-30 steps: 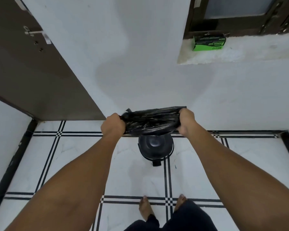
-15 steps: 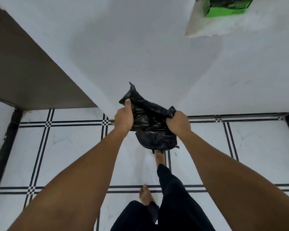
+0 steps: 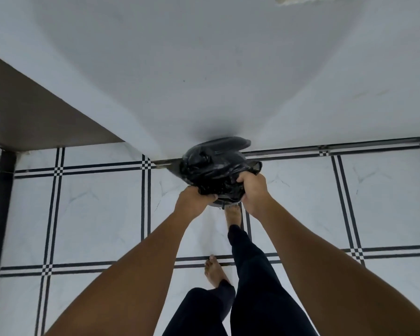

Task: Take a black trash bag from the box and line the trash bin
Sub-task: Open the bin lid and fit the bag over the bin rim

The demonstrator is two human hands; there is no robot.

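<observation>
A crumpled black trash bag (image 3: 214,170) is bunched over the top of the black trash bin, which stands on the floor against the white wall. The bin's raised lid (image 3: 228,143) shows behind the bag; its body is mostly hidden. My left hand (image 3: 194,201) grips the bag's near left edge. My right hand (image 3: 252,190) grips its near right edge. My right foot (image 3: 233,215) is at the bin's base, where the pedal is. The box is out of view.
White floor tiles with black grid lines (image 3: 146,197) spread around the bin. A brown door (image 3: 29,117) is at the left, with a dark frame post (image 3: 0,202) below it. My left foot (image 3: 214,272) stands further back.
Both hands carried the bag down from chest height onto the bin. My right foot stepped forward to the bin's base and the lid came up. The green box left the view.
</observation>
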